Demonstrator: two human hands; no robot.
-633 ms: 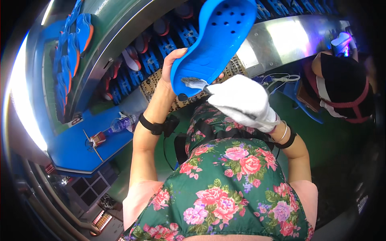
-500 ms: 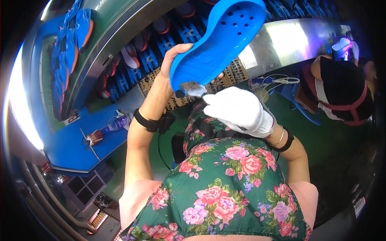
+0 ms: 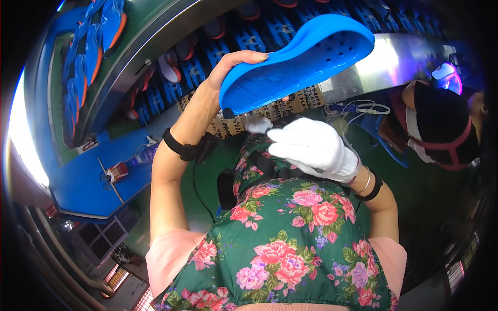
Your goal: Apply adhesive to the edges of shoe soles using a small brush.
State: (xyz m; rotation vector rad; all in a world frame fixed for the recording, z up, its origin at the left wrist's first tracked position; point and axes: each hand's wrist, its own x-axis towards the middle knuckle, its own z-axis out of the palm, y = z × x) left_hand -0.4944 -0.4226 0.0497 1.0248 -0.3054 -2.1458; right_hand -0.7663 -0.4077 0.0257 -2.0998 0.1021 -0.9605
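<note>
My left hand [image 3: 228, 68] is bare and grips a blue, cupped shoe sole [image 3: 280, 85] by its heel end. The thumb lies over the rim, and the other fingers are mostly hidden behind the sole. Small dark holes dot the toe end, and the hollow inside looks shiny and wet. In a white knit glove, my right hand [image 3: 314, 150] is closed round a small brush [image 3: 258, 124], whose handle is mostly hidden. The brush head sits just below the heel rim; I cannot tell whether it touches.
Blue racks [image 3: 282, 28] bearing shoe parts run along the far side behind a metal edge [image 3: 381, 54]. Blue soles with orange edges [image 3: 111, 23] stand upper left. On the blue table [image 3: 85, 181] lies a small red-and-white container [image 3: 118, 171]. Another person [image 3: 441, 124] works at right.
The sole has tipped, its toe end moving right and down, so its inside shows less. The brush has come out of the heel hollow to below the rim.
</note>
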